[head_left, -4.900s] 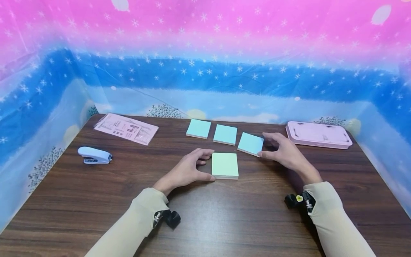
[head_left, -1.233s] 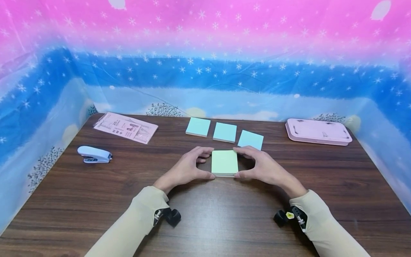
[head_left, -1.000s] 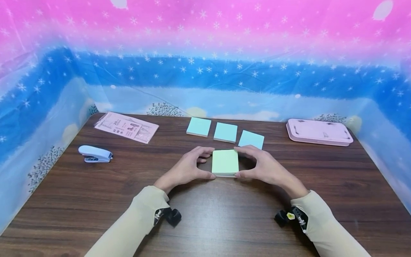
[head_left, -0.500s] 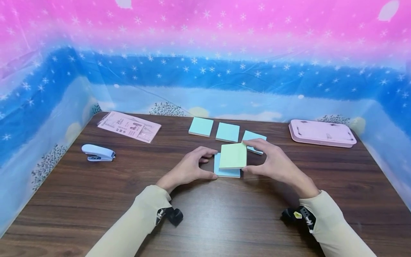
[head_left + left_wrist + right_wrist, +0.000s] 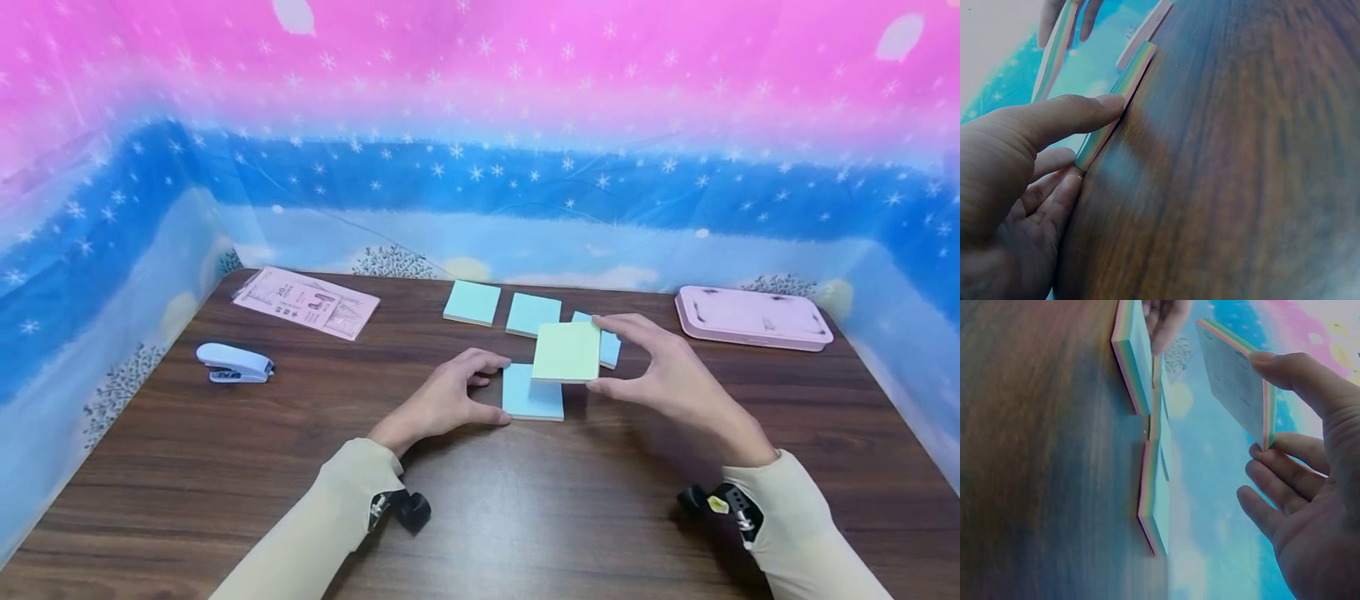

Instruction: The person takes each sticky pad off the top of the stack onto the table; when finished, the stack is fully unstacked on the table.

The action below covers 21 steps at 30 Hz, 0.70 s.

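In the head view my right hand pinches a sticky note pad with a pale green top between thumb and fingers, lifted above the table. Its greyish printed underside and striped edges show in the right wrist view. Below it, a sticky note pad with a light blue top lies flat on the table. My left hand holds that pad by its left side, the thumb at the near edge, as the left wrist view shows with the pad's striped side.
Behind are three more blue-topped pads: left, middle and right, the last partly hidden. A pink pencil case lies back right. A pink packet and a pale stapler lie on the left.
My right hand left the right-hand blue pad, took hold of the green-topped pad and lifted it up and right, uncovering the blue-topped pad beneath. My left hand has stayed in place.
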Each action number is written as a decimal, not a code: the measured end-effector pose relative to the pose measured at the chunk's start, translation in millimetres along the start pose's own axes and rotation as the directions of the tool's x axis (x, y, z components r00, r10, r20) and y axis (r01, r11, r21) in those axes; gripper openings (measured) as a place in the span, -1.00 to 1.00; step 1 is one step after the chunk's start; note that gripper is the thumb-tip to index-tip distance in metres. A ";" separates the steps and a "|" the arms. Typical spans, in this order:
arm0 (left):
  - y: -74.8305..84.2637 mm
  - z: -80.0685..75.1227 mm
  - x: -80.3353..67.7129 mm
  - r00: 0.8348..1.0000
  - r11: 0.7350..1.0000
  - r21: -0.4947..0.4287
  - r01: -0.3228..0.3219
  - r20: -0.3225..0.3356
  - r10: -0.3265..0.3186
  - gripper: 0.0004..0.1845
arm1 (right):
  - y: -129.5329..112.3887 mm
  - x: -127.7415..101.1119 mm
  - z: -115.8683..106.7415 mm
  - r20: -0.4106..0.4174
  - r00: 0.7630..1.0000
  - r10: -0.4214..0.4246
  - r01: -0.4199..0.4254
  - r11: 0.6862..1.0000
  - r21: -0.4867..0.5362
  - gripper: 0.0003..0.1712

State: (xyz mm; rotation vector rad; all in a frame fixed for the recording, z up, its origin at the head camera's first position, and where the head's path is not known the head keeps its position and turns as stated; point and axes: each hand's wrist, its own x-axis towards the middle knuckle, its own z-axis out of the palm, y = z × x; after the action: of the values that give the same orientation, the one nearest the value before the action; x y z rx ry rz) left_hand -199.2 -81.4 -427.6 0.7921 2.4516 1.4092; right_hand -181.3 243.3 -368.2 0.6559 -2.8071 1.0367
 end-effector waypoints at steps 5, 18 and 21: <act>-0.3 0.3 -1.0 1.000 1.000 -0.011 0.001 0.002 -0.001 -0.20 | 3.8 -5.4 -8.6 -0.012 1.000 0.027 -0.027 1.000 -0.012 -0.02; -0.9 -0.1 -0.4 1.000 1.000 -0.008 0.004 -0.001 -0.004 -0.21 | 20.1 -28.0 -28.7 -0.052 0.997 0.063 -0.066 0.995 -0.069 -0.04; -1.4 -0.3 -0.6 1.000 1.000 -0.006 0.001 -0.002 -0.001 -0.21 | 25.3 -33.3 -32.9 -0.057 0.993 0.104 -0.108 0.992 -0.071 -0.04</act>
State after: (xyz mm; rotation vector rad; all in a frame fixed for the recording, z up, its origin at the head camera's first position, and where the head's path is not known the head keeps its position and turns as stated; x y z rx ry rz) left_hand -199.3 -82.5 -428.7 0.7884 2.4475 1.4169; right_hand -164.2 293.6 -365.3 0.4691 -2.8457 0.9457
